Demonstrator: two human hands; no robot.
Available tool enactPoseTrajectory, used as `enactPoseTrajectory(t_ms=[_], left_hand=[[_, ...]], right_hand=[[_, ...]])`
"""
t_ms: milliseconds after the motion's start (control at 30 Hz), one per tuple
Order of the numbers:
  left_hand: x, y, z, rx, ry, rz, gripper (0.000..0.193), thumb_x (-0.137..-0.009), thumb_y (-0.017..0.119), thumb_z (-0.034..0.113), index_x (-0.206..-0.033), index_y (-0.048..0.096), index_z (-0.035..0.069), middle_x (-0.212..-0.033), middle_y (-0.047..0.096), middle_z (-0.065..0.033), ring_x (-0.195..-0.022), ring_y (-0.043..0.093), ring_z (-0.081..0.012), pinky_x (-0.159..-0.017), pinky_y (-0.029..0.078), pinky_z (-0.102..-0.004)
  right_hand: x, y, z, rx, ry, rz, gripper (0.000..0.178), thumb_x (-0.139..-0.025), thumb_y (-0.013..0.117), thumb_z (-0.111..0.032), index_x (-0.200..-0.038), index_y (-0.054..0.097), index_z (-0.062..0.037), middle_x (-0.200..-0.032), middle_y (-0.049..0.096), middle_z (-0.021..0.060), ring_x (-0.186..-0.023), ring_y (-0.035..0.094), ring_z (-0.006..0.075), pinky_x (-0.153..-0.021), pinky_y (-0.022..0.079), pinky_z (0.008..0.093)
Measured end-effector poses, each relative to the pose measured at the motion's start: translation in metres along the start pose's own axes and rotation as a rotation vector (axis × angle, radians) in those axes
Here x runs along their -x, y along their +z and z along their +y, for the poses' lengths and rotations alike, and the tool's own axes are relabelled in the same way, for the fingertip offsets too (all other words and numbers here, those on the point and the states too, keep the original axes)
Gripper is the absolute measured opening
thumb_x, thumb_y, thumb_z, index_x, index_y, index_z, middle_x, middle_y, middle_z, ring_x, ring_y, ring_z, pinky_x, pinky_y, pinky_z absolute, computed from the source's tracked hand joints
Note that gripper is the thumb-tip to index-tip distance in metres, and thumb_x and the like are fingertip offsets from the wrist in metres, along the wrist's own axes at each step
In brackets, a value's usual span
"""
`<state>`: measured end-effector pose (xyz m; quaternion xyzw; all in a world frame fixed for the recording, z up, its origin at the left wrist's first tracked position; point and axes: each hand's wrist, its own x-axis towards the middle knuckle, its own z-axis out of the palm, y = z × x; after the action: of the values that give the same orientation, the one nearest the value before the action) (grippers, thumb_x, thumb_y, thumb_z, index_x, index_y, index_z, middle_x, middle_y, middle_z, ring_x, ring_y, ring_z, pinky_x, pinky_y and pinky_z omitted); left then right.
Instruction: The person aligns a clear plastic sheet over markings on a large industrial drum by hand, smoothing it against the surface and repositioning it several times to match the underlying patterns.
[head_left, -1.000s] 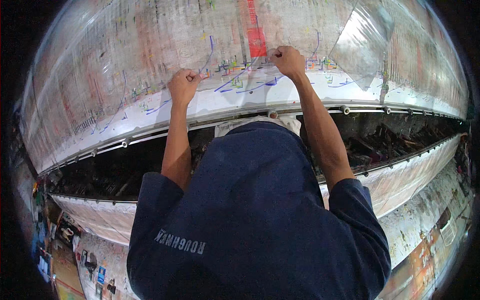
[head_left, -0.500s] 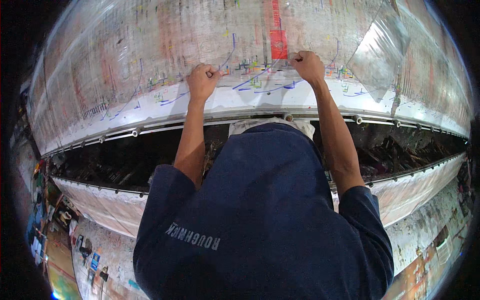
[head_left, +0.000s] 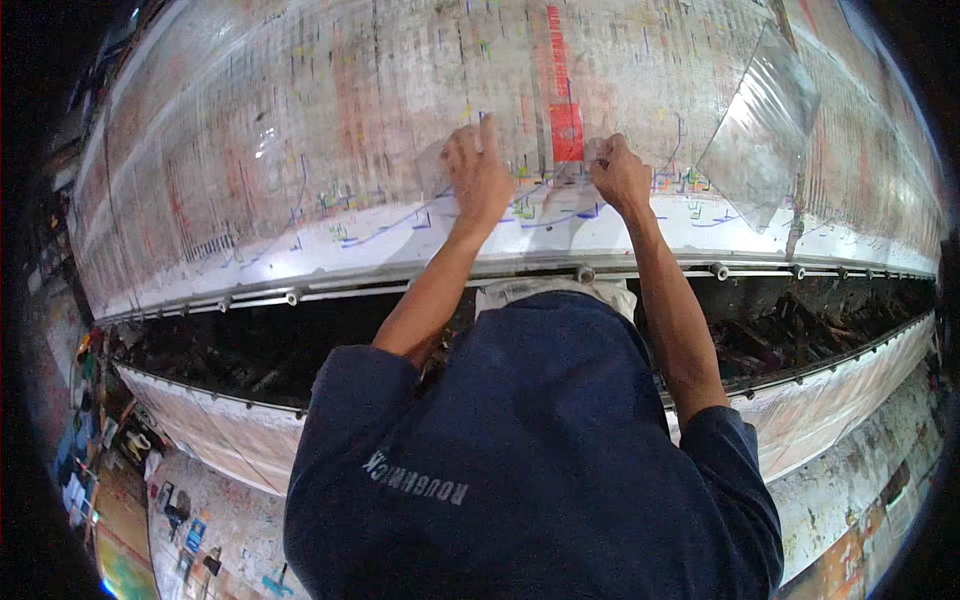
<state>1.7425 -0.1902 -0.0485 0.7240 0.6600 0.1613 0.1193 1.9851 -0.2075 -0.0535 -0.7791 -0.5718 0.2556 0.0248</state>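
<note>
A long pale table [head_left: 350, 90], stained and covered in short coloured pen marks, lies before me. On it, between my hands, is a red printed strip [head_left: 566, 130] ending in a red block. My left hand [head_left: 478, 180] is just left of this strip, slightly blurred, fingers spread and stretched out with nothing seen in them. Close to the strip's right side, my right hand [head_left: 622, 175] is closed in a pinch at the table surface. Whatever its fingertips hold, if anything, cannot be made out.
A shiny clear plastic sheet [head_left: 762, 125] lies on the table at the right. Along the table's near edge runs a metal rail [head_left: 400, 272] with round knobs. Behind me stands a second stained table [head_left: 215, 430], with a dark gap of debris [head_left: 790, 325] between.
My left hand has moved right toward the red strip, and its fingers have gone from a pinch to spread. My right hand stays pinched beside the strip. The whole view has shifted slightly.
</note>
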Motion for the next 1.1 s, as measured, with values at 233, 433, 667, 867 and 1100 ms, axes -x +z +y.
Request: enactPoseTrajectory(t_ms=[233, 433, 667, 867, 1100], left_hand=[[-0.093, 0.023, 0.030, -0.175, 0.128, -0.029, 0.064, -0.093, 0.054, 0.045, -0.152, 0.040, 0.024, -0.160, 0.023, -0.0208, -0.147, 0.016, -0.0467, -0.106, 0.013, -0.0783], [-0.097, 0.022, 0.045, -0.216, 0.084, -0.196, 0.066, -0.094, 0.046, 0.059, -0.155, 0.033, 0.036, -0.163, 0.010, -0.0255, -0.151, 0.001, -0.0481, -0.104, 0.006, -0.0824], [-0.098, 0.029, 0.038, -0.298, 0.094, -0.101, 0.067, -0.094, 0.048, 0.060, -0.155, 0.032, 0.038, -0.163, 0.010, -0.0257, -0.150, 0.001, -0.0491, -0.104, 0.007, -0.0821], [-0.099, 0.047, 0.054, -0.337, 0.072, -0.099, 0.064, -0.094, 0.050, 0.053, -0.154, 0.035, 0.036, -0.161, 0.016, -0.0265, -0.148, 0.010, -0.0513, -0.105, 0.011, -0.0804], [-0.049, 0.140, 0.255, 0.271, 0.139, -0.118, 0.059, -0.081, 0.070, 0.024, -0.129, 0.051, -0.005, -0.120, 0.055, -0.0249, -0.116, 0.051, -0.0415, -0.101, 0.037, -0.0565]], right_hand=[[0.007, 0.005, -0.015, -0.040, 0.032, -0.007, 0.022, -0.080, 0.067, -0.018, -0.097, 0.055, -0.0108, -0.084, 0.070, 0.0137, -0.087, 0.067, 0.0396, -0.073, 0.046, 0.0529], [0.015, 0.004, -0.010, -0.145, -0.001, 0.123, 0.021, -0.076, 0.064, -0.013, -0.097, 0.060, -0.0153, -0.081, 0.071, 0.0116, -0.079, 0.068, 0.0364, -0.071, 0.041, 0.0538], [0.005, -0.009, 0.007, -0.360, -0.191, -0.018, 0.020, -0.081, 0.068, -0.014, -0.098, 0.064, -0.0038, -0.086, 0.072, 0.0183, -0.084, 0.069, 0.0361, -0.074, 0.053, 0.0457], [0.023, -0.048, 0.161, -0.652, 0.181, 0.612, 0.022, -0.082, 0.066, -0.010, -0.101, 0.067, 0.0005, -0.093, 0.069, 0.0171, -0.089, 0.067, 0.0314, -0.082, 0.052, 0.0398], [0.035, -0.116, 0.290, -0.396, 0.810, 0.529, 0.068, -0.075, 0.070, -0.019, -0.130, 0.045, 0.0113, -0.124, 0.047, 0.0366, -0.116, 0.047, 0.0479, -0.102, 0.040, 0.0496]])
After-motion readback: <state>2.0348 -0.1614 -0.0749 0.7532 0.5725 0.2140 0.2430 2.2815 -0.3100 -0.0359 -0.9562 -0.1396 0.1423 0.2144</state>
